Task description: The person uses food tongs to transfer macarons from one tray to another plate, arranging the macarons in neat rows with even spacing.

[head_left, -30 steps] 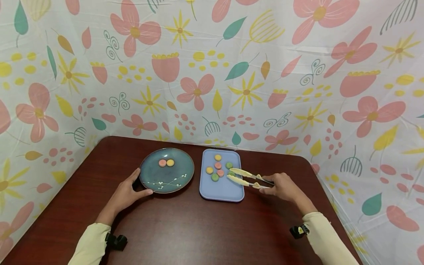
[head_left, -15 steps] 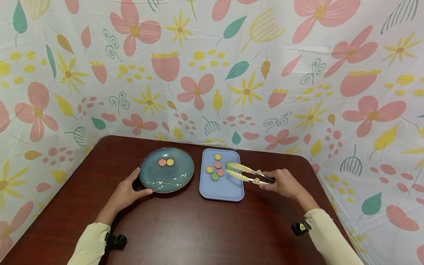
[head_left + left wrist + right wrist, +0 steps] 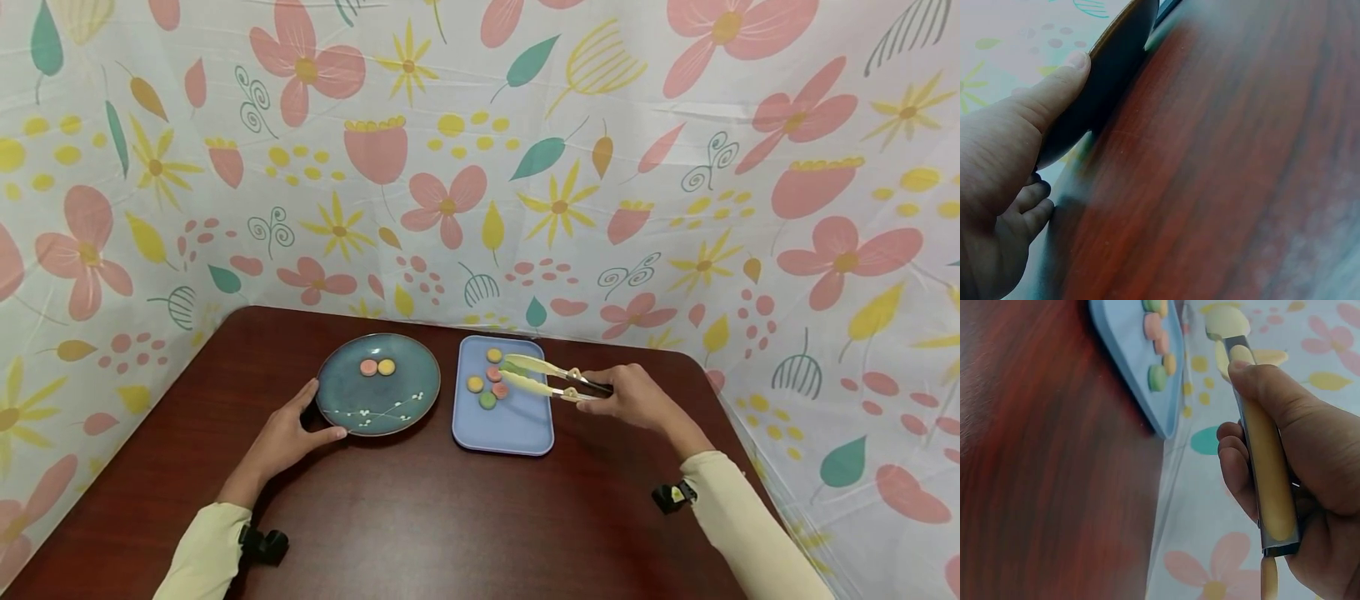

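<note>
My left hand (image 3: pixel 281 440) holds the blue-green plate (image 3: pixel 378 396) by its left and near edge; in the left wrist view the thumb (image 3: pixel 1063 84) lies along the dark plate rim (image 3: pixel 1116 62). Two macarons, one pink (image 3: pixel 368 367) and one yellow (image 3: pixel 386 367), sit on this plate. My right hand (image 3: pixel 637 398) grips a pair of cream-tipped tongs (image 3: pixel 536 386) over the blue tray (image 3: pixel 502 433). Green macaron (image 3: pixel 513 367) shows between the tong tips. In the right wrist view the thumb (image 3: pixel 1260 375) presses the upper tong handle (image 3: pixel 1266 469).
Yellow macarons (image 3: pixel 475 384), pink ones (image 3: pixel 499 390) and a green one (image 3: pixel 487 401) lie on the tray, left of the tongs. Plate and tray stand side by side on a dark wooden table (image 3: pixel 420 517). A flowered cloth (image 3: pixel 480 167) hangs behind the table.
The tongs first moved onto the green macarons at the tray's right side, then shifted left and up with green between their tips. My left hand and the plate stayed put.
</note>
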`<state>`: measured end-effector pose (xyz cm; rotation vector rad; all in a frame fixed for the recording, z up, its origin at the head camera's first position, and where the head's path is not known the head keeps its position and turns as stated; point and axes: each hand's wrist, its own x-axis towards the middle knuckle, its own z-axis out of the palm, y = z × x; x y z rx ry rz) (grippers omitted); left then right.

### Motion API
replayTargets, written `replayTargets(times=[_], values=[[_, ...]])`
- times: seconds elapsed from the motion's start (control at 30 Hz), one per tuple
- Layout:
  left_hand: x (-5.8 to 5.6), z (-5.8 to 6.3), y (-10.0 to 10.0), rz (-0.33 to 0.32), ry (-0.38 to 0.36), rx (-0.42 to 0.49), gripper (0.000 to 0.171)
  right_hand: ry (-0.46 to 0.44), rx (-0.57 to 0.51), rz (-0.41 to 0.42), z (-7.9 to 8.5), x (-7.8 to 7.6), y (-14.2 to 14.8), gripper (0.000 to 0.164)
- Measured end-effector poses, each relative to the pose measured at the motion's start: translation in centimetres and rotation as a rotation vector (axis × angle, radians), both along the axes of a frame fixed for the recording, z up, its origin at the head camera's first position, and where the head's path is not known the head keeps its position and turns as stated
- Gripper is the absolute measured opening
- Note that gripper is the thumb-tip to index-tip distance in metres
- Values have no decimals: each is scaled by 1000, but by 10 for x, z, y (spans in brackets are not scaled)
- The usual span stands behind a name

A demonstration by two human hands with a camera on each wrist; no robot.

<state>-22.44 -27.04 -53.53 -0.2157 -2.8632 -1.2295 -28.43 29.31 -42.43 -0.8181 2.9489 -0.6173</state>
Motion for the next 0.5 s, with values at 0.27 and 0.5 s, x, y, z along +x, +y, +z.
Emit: replayTargets(times=[0.27,0.5], values=[[1,2,0,-2,11,-1,119,-16,-1,17,11,-10,-21,56],[0,1,1,-2,6,-10,119,-13,-4,44,19,-19,-43,57]])
